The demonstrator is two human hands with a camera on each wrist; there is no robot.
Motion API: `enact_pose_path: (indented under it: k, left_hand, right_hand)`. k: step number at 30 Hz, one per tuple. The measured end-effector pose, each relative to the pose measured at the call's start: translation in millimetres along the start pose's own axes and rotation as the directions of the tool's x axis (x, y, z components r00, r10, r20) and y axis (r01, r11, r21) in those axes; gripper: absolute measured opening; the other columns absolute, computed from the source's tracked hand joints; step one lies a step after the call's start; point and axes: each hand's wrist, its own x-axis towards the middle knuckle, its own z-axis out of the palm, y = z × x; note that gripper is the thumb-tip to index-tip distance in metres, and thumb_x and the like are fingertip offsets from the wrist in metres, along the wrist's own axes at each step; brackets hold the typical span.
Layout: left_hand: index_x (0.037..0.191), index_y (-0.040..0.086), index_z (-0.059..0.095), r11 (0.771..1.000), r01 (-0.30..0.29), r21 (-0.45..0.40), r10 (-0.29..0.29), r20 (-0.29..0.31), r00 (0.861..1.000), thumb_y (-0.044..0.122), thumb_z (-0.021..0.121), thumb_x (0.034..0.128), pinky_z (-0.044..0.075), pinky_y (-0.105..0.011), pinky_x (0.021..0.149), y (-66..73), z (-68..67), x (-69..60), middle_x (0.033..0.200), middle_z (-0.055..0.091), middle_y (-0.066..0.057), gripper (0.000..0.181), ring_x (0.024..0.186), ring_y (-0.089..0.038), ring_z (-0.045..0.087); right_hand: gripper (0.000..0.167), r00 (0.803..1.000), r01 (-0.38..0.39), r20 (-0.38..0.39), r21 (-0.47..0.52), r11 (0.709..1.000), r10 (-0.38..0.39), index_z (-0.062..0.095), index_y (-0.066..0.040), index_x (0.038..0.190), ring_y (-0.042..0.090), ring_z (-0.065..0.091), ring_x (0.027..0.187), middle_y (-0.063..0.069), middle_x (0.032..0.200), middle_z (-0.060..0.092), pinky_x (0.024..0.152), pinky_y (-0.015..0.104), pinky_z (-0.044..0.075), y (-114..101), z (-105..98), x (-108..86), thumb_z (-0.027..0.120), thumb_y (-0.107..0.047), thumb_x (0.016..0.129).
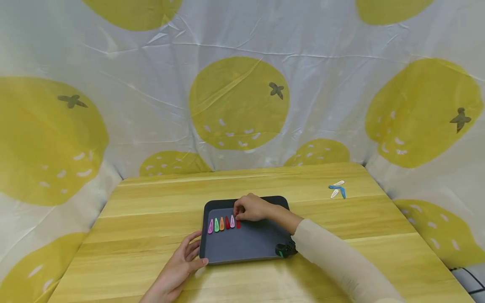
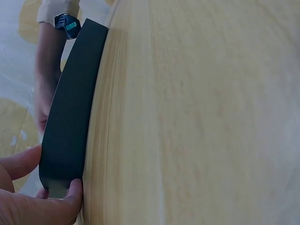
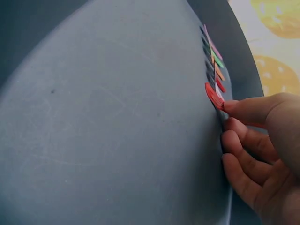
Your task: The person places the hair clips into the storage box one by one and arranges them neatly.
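A dark grey baking tray (image 1: 246,248) lies on the wooden table. Along its left part runs a row of snap hair clips: purple (image 1: 210,226), green (image 1: 217,224), orange (image 1: 222,223), dark red (image 1: 227,222) and pale pink (image 1: 233,221). At the right end of this row, my right hand (image 1: 251,208) pinches a red hair clip (image 3: 215,96) between thumb and fingertips, low over the tray floor. My left hand (image 1: 181,263) grips the tray's near left corner, its thumb at the rim; the left wrist view shows the fingers (image 2: 74,192) against the tray's outer wall.
Two white hair clips (image 1: 334,193) and blue hair clips (image 1: 342,192) lie together on the table (image 1: 151,219) at the far right. Behind the table hangs a fruit-print curtain (image 1: 322,105). A black wrist device (image 1: 285,250) sits by the right sleeve, over the tray's near right corner.
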Motion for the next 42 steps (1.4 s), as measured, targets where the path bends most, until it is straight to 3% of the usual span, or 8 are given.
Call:
enact_pose_path:
  k: [7, 12, 25, 42]
  left_hand:
    - [0.161, 0.009, 0.026, 1.0, -0.006, -0.011, 0.006, 0.0, 1.0, -0.016, 0.067, 0.0885, 0.034, -0.056, 0.114, 0.0, 1.1, -0.4, 0.161, 0.024, -0.03, 0.087, 0.148, -0.048, 0.024]
    - [0.161, 0.009, 0.025, 1.0, -0.004, -0.01, 0.004, 0.005, 1.0, -0.016, 0.067, 0.0886, 0.035, -0.056, 0.113, 0.0, 0.6, -1.5, 0.161, 0.023, -0.03, 0.087, 0.148, -0.049, 0.024]
    - [0.161, 0.009, 0.025, 1.0, 0.003, -0.007, -0.003, -0.008, 1.0, -0.017, 0.065, 0.0887, 0.039, -0.055, 0.111, 0.1, 1.1, 1.1, 0.16, 0.023, -0.032, 0.087, 0.147, -0.049, 0.026]
    - [0.161, 0.008, 0.024, 1.0, -0.003, -0.013, 0.003, 0.005, 1.0, -0.017, 0.066, 0.0881, 0.039, -0.054, 0.11, -1.8, -0.9, 2.8, 0.159, 0.023, -0.032, 0.087, 0.146, -0.048, 0.026]
  right_hand:
    - [0.002, 1.0, -0.001, 0.005, -0.017, 1.0, 0.001, 0.073, -0.014, 0.1, 0.006, 0.057, 0.065, -0.011, 0.076, 0.063, 0.062, 0.025, 0.047, -3.1, -1.8, -1.7, 0.073, -0.015, 0.098]
    - [0.012, 0.999, -0.006, 0.031, -0.019, 1.0, 0.007, 0.072, -0.012, 0.11, 0.006, 0.058, 0.066, -0.011, 0.077, 0.063, 0.064, 0.026, 0.048, -5.9, -6.3, -3.5, 0.072, -0.016, 0.099]
    - [0.017, 0.998, 0.028, 0.063, -0.045, 0.999, -0.025, 0.072, -0.009, 0.113, 0.006, 0.059, 0.072, -0.01, 0.083, 0.064, 0.07, 0.027, 0.05, -0.8, -30.2, -20.4, 0.073, -0.015, 0.098]
    - [0.018, 1.0, 0.001, 0.016, 0.063, 0.998, -0.002, 0.071, -0.005, 0.115, 0.009, 0.065, 0.083, -0.006, 0.092, 0.068, 0.076, 0.03, 0.054, 23.8, -58.3, -56.9, 0.072, -0.012, 0.099]
